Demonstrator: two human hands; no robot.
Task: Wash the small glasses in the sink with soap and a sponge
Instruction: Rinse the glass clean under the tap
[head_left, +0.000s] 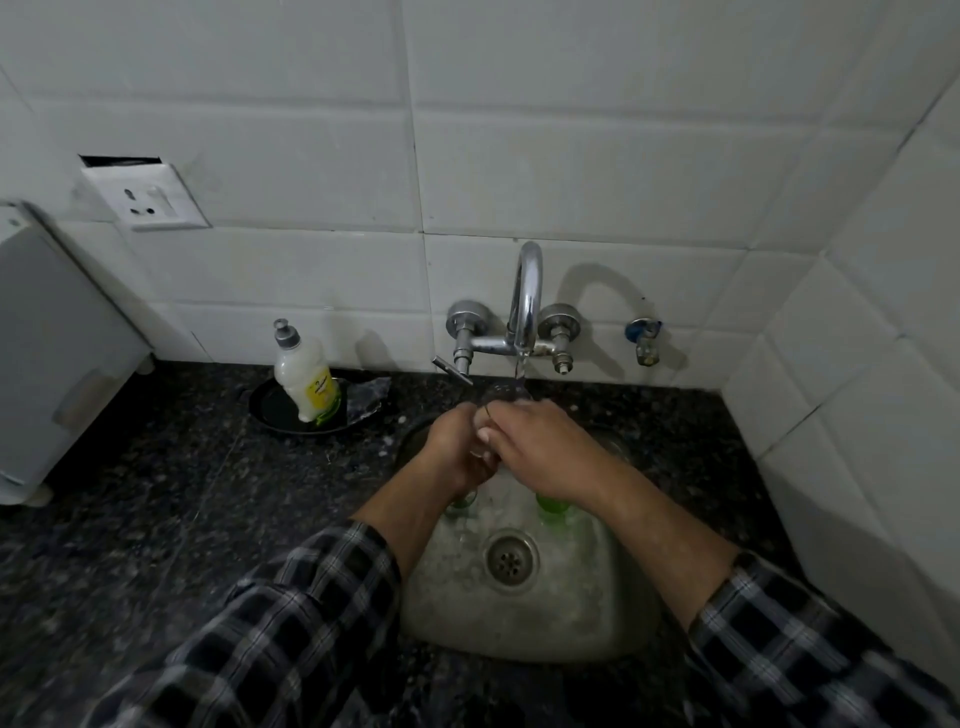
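one small clear glass (501, 393) is held over the sink (587, 613), directly under the single tap (525, 306), with a thin stream of water falling onto its rim. left hand (457, 452) and right hand (543, 447) meet around it; fingers (506, 415) of both curl closed on the glass, hiding most of it. no sponge can be made out in either hand. two more small glasses, green-tinted (462, 501) (550, 506), sit in the basin below the wrists, just above the one drain (510, 558). both sleeves are checked. on the dark speckled tabletop (182, 493) to the left: one soap bottle (305, 374) leaning on one black dish (275, 410). one wall socket (150, 200) sits higher left.
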